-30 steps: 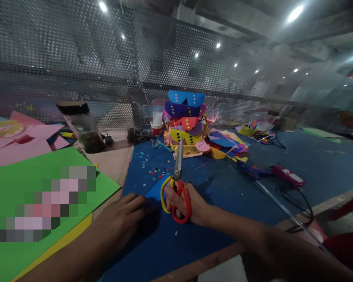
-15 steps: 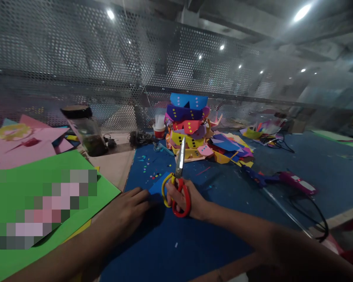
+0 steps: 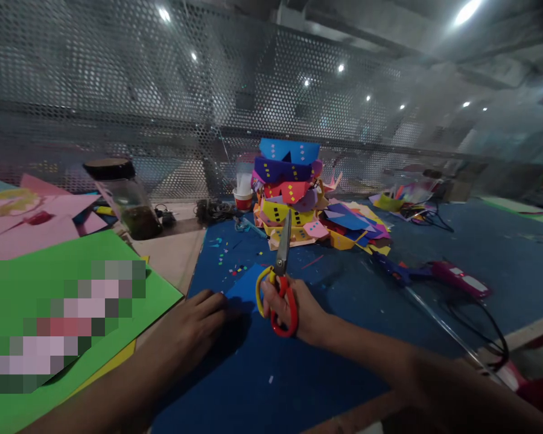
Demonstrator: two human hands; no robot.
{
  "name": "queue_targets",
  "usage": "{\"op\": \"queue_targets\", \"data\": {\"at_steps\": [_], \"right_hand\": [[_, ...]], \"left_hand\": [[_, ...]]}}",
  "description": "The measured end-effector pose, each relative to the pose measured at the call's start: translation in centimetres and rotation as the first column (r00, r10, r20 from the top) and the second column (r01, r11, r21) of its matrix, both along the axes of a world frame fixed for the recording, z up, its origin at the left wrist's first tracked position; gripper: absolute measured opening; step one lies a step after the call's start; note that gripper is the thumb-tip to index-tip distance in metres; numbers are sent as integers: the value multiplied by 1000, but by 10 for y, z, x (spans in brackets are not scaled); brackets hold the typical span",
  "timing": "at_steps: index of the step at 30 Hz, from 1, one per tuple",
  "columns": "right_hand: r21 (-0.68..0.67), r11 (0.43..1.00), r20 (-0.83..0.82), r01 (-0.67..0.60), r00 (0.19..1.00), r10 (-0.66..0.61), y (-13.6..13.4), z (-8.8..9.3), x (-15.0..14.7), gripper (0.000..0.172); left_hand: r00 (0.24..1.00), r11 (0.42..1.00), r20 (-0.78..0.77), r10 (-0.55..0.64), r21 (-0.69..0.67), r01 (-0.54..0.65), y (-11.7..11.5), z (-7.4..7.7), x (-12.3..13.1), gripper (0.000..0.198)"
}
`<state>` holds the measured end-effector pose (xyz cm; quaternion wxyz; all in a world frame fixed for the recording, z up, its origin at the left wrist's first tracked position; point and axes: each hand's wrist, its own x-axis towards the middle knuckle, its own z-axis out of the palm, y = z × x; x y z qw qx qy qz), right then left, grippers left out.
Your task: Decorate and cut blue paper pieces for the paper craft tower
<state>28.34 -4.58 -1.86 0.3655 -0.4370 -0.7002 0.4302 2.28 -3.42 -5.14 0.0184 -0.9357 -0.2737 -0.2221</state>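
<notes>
From your head camera, your right hand (image 3: 305, 310) has its fingers curled through the red and yellow loops of the scissors (image 3: 281, 288), with the blades together and pointing away from you. Your left hand (image 3: 192, 325) lies palm down, fingers flat, with the tips on a blue paper piece (image 3: 245, 282) on the table (image 3: 344, 301), just left of the scissors. The paper looks thin, light and floppy, and it would likely slide, so pinch it near an edge.
</notes>
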Motion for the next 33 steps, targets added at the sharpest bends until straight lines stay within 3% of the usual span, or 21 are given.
{"op": "queue_targets", "data": {"at_steps": [10, 17, 22, 29, 33], "right_hand": [[10, 997, 9, 73, 997, -73, 3, -6, 1, 55], [10, 1000, -46, -18, 999, 18, 2, -3, -10, 49], [-31, 995, -45, 95, 994, -96, 1, -6, 2, 48], [-34, 987, -13, 156, 988, -156, -2, -6, 19, 49], [-21, 980, 1, 199, 980, -199, -1, -6, 26, 52]], "left_hand": [[998, 998, -47, 45, -39, -47, -1, 1, 3, 38], [997, 998, -72, 41, -45, -44, 2, -2, 0, 42], [998, 999, -62, 24, -37, -26, 3, -2, -1, 40], [999, 999, 5, -36, 16, 36, 6, -3, -1, 34], [1000, 1000, -3, -5, -3, 5, 7, -5, -2, 32]]}}
